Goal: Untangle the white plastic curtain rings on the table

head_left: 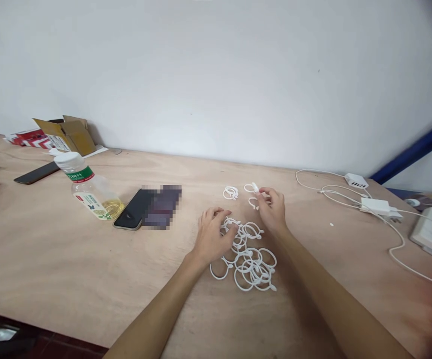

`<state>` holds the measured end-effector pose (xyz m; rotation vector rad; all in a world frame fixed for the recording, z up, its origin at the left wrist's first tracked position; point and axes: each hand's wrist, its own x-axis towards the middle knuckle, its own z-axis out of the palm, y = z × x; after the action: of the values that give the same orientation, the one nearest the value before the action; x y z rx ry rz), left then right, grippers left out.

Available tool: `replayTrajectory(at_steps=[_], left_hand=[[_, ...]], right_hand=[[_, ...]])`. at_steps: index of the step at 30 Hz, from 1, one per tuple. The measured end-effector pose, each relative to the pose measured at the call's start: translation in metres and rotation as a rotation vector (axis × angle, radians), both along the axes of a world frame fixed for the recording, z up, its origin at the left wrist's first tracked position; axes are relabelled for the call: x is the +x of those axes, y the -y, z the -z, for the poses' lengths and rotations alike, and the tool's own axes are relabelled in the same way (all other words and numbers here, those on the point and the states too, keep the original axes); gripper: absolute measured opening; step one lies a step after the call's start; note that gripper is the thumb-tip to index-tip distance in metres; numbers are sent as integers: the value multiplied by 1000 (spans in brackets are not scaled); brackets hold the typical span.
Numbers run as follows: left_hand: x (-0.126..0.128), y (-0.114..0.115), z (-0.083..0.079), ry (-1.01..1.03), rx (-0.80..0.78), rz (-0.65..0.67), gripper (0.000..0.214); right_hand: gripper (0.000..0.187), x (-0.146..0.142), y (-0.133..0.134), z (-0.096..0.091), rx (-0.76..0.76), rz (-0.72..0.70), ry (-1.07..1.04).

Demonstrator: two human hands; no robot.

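Several thin white rings (254,271), each with a small knob-like end, lie in a loose overlapping heap in front of me. Over the heap's far left part, my left hand (211,235) has its thumb and fingers apart, close to some of the rings; I cannot tell if it touches them. My right hand (274,209) is closed in a pinch on a white ring (250,187) beyond the heap. Another ring (252,203) shows just below those fingertips. Farther left sits a small group of rings (231,193), gathered closely together.
On the left are a bottle (85,184) with yellow liquid, a phone (130,212), a dark flat object (38,172) and an open cardboard box (72,137). White cables and a charger (375,206) lie on the right. A wall (216,89) borders the wooden table (156,269).
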<state>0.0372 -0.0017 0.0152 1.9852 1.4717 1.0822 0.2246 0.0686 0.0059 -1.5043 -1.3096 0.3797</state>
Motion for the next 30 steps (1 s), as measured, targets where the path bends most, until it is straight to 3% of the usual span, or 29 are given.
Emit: replayTrajectory(at_steps=[4, 7, 11, 14, 17, 19, 21, 23, 27, 30], left_hand=[[0, 0, -3, 90, 35, 2, 31], [-1, 0, -7, 168, 58, 27, 27], [-1, 2, -13, 274, 31, 97, 33], [2, 7, -19, 322, -74, 223, 41], [7, 12, -24, 338, -173, 362, 34], [8, 14, -26, 355, -211, 387, 31], [6, 12, -24, 362, -205, 305, 30], [-1, 6, -21, 286, -134, 132, 30], [-25, -12, -18, -167, 56, -271, 38], [-44, -24, -18, -400, 44, -445, 52]], right_hand=[[31, -6, 28, -18, -20, -196, -408], [28, -6, 56, -26, -28, -249, -399], [23, -3, 84, -33, -198, -447, -275], [23, -2, 93, -39, -297, -584, -327], [23, -4, 95, -41, -346, -660, -430], [22, -4, 95, -40, -357, -679, -471], [20, -3, 95, -37, -357, -659, -476], [18, -4, 94, -35, -348, -629, -454], [17, -10, 95, -32, -364, -652, -420], [19, -15, 97, -33, -383, -687, -398]])
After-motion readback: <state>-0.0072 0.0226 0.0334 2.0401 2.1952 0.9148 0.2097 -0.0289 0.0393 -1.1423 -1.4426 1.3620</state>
